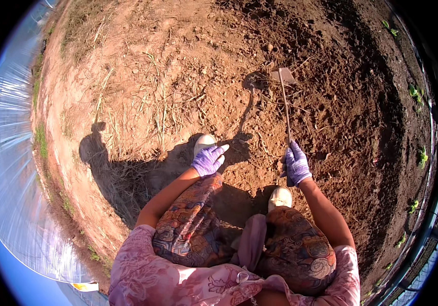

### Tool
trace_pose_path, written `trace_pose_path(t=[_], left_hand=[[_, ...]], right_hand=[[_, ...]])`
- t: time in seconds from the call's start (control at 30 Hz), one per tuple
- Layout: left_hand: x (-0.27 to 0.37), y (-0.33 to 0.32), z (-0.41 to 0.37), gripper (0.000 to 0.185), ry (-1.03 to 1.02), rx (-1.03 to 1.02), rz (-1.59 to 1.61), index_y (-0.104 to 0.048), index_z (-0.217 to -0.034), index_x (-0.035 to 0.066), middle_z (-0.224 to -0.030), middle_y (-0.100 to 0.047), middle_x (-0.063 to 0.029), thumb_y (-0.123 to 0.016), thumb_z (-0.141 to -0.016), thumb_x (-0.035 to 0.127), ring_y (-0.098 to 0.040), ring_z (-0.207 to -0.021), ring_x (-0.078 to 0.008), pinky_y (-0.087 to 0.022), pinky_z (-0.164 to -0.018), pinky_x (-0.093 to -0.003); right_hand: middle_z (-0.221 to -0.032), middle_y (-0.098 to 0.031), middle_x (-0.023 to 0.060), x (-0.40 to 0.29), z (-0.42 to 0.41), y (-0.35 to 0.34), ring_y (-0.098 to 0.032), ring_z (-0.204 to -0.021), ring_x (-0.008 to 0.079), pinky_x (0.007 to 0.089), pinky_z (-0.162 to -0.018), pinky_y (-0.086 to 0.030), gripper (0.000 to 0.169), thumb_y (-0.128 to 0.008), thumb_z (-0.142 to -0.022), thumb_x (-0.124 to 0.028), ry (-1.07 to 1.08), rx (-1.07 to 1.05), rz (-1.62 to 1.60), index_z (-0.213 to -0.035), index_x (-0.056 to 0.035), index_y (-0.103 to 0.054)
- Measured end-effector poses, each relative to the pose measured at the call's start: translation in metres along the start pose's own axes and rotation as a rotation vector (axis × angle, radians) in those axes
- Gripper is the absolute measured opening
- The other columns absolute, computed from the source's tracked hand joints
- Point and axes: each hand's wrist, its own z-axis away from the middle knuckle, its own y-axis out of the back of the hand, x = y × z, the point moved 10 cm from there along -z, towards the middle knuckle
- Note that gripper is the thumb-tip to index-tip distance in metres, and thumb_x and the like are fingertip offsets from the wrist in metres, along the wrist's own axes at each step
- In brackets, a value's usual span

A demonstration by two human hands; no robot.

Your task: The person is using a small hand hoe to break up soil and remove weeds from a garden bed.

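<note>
My right hand (297,164), in a purple glove with pale fingertips, grips the handle of a small hoe (285,103). The handle points away from me, and the hoe's flat metal blade (288,75) is at the soil surface, between loose dark earth and paler ground. My left hand (208,160), gloved alike, lies over my left knee in patterned trousers (188,225). It holds nothing, with its fingers extended and a little apart. The toes of my light-coloured shoes (280,198) show beyond both knees.
Dry straw (161,107) lies scattered on the pale soil at left. Dark, turned soil (341,126) spreads to the right. Small green seedlings (423,157) grow in a row near the right rim. Shiny plastic sheeting (10,153) curves along the left side.
</note>
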Motion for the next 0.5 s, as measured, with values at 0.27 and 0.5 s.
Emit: trace_pose_path(t=[0.27,0.5], left_hand=[[-0.006,0.007,0.003,0.037,-0.074,0.111,0.123,-0.051,-0.116,0.013,-0.082,-0.055,-0.0121,-0.054,-0.079,0.016,-0.055,-0.076,-0.0302,-0.045,-0.069,-0.0393],[-0.001,0.010,-0.002,0.033,-0.071,0.160,0.113,-0.053,-0.113,0.012,-0.092,-0.058,-0.0132,-0.053,-0.079,0.017,-0.056,-0.085,-0.0307,-0.046,-0.076,-0.0381]], right_hand=[[-0.062,-0.048,-0.0016,0.021,0.029,0.022,-0.043,-0.048,0.0054,0.0215,-0.043,-0.040,0.045,-0.042,-0.091,-0.010,0.011,0.016,-0.039,-0.133,-0.0217,-0.035],[-0.064,-0.049,0.0000,0.011,0.037,0.034,-0.045,-0.044,0.0055,0.0218,-0.035,-0.043,0.048,-0.042,-0.091,-0.015,0.079,0.127,-0.185,-0.135,-0.0260,-0.027]])
